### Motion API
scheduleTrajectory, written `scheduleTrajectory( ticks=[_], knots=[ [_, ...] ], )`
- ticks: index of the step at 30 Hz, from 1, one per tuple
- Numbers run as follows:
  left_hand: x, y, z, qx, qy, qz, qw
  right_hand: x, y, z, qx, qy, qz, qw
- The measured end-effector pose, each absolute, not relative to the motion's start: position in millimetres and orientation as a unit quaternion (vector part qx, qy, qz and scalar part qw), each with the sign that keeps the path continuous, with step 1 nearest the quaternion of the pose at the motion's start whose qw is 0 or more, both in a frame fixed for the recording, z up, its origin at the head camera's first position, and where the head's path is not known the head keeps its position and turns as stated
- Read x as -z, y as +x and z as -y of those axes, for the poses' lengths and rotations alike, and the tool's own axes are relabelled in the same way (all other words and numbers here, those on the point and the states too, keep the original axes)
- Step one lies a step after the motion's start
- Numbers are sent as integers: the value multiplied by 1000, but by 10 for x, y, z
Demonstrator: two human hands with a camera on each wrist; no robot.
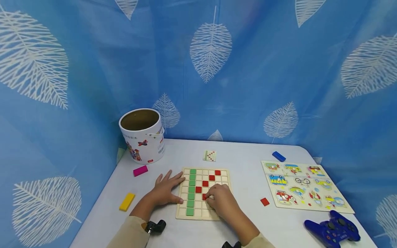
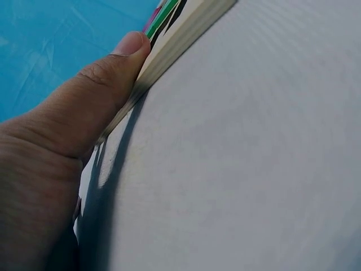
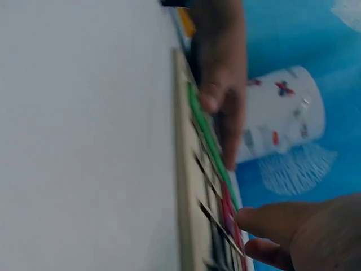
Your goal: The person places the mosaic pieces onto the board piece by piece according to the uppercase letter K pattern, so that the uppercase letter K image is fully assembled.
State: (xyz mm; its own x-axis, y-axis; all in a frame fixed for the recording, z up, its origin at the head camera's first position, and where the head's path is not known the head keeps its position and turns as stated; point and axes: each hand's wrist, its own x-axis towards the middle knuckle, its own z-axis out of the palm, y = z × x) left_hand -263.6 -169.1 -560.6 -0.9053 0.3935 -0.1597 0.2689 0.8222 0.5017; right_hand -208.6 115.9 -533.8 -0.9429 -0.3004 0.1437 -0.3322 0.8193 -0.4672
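A wooden grid board (image 1: pixel 198 214) lies on the table, with a column of green tiles (image 1: pixel 191 196) and red tiles (image 1: pixel 205 183) in a slanting line. My left hand (image 1: pixel 165 191) rests at the board's left side, fingers spread. In the left wrist view its thumb (image 2: pixel 121 62) touches the board's edge (image 2: pixel 169 62). Over the right half of the board, my right hand (image 1: pixel 222 201) has curled fingers and pinches a red tile (image 1: pixel 203 197), partly hidden by the fingertips. The right wrist view shows finger and thumb close to the red tiles (image 3: pixel 227 206).
A small pattern card (image 1: pixel 209 156) lies behind the board. A white bucket (image 1: pixel 144 146), a magenta block (image 1: pixel 140 171) and a yellow block (image 1: pixel 126 202) are left. Rightward are a loose red tile (image 1: pixel 265 202), a blue block (image 1: pixel 278 156), a picture puzzle (image 1: pixel 305 186) and a blue game controller (image 1: pixel 333 230).
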Motion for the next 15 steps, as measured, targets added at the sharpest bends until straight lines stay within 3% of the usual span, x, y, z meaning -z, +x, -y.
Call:
scheduleTrajectory(
  ticks=[8,15],
  knots=[
    [5631,-2614,1674,-260,188,-939,128,5186,-1781,-2072,-254,110,949,-150],
    [5627,-2629,1703,-234,177,-948,126,5339,-1656,-2334,-254,61,956,-136]
  ],
)
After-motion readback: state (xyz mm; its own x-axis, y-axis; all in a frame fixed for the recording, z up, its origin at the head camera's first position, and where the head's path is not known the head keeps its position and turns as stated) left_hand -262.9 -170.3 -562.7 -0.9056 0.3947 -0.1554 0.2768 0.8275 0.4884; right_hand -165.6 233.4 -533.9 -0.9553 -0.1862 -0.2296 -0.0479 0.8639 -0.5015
